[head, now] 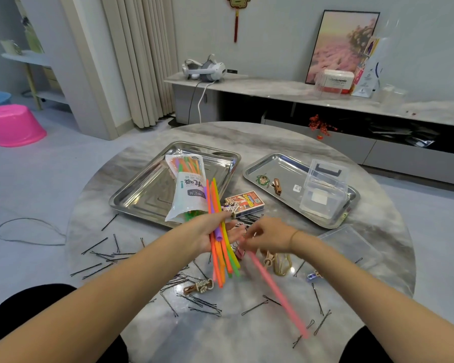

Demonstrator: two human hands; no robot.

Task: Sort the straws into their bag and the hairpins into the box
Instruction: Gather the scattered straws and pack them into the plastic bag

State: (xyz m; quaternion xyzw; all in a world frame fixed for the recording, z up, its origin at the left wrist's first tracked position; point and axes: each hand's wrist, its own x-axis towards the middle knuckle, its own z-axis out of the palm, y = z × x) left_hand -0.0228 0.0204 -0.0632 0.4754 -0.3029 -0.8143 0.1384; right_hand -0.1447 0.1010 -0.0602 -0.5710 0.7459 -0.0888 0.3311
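My left hand (pixel 207 230) holds a bundle of coloured straws (pixel 222 247) over the middle of the round table. My right hand (pixel 266 235) pinches one end of a pink straw (pixel 278 290) that slants down towards the near right. The white straw bag (pixel 185 191), with several straws inside, lies on the left steel tray (pixel 139 195). The clear plastic box (pixel 324 191) stands on the right steel tray (pixel 275 169) beside two decorated hair clips (pixel 269 182). Several black hairpins (pixel 202 305) and decorated clips (pixel 198 286) lie scattered on the table.
A small printed card box (pixel 247 201) lies between the trays. The clear lid (pixel 351 244) rests on the table at the right. A pink stool (pixel 13 125) and a wire loop (pixel 29 231) are on the floor at the left. A low cabinet (pixel 325 98) runs behind.
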